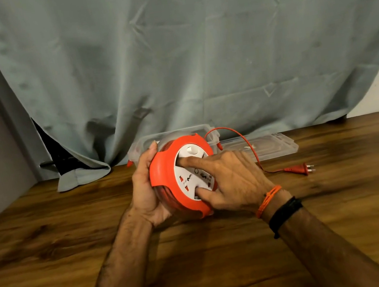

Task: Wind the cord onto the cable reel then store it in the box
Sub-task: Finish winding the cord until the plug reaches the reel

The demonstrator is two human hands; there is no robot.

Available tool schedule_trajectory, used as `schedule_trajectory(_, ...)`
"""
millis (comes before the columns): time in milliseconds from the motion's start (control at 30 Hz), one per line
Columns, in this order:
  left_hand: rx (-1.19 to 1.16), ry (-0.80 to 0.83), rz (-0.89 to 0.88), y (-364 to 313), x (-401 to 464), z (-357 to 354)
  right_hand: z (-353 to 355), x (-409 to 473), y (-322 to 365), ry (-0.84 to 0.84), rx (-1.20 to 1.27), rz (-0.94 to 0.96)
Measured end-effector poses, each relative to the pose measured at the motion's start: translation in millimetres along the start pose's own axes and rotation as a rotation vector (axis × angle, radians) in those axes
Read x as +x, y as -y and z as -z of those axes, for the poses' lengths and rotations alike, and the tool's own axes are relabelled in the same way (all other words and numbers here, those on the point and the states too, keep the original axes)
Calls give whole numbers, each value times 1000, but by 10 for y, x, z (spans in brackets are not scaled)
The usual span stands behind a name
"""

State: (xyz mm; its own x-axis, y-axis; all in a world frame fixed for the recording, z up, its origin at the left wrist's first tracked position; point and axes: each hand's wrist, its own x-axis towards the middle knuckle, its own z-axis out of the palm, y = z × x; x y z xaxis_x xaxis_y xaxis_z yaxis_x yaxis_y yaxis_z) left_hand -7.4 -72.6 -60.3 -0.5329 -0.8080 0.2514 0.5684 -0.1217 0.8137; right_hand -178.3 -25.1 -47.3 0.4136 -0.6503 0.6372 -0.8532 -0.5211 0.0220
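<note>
One reel [182,176] is held above the middle of the table [50,240]. One cord [245,144] runs from it, ending in one plug [298,169] toward the table's right edge. One clear box [139,146] stands at the far edge, with one lid [266,146] flat beside it on the right. Two hands are in view: the left hand [147,194] and the right hand [234,181]. Two bands circle the right wrist, one orange band [268,200] and one black band [285,215]. One curtain [170,59] hangs behind the far edge.
</note>
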Motion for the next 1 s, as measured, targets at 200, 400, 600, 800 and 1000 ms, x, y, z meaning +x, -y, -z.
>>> schedule_trajectory(200, 34, -47, -155, 32, 18, -86, -52, 16, 178, -245, 344, -481)
schedule_trajectory(400, 130, -102, -227, 56, 42, -104, -136, 130, 173, -174, 1076, -924)
schedule_trajectory(600, 78, -82, -165, 34, 5, -80, -65, 117, 158, -31, 973, -805)
schedule_trajectory(800, 43, -110, -141, -9, -11, -42, 32, 49, 92, -161, 265, -477)
schedule_trajectory(1000, 40, -114, -122, -5, -1, 32, 136, 0, 4, -68, 86, -159)
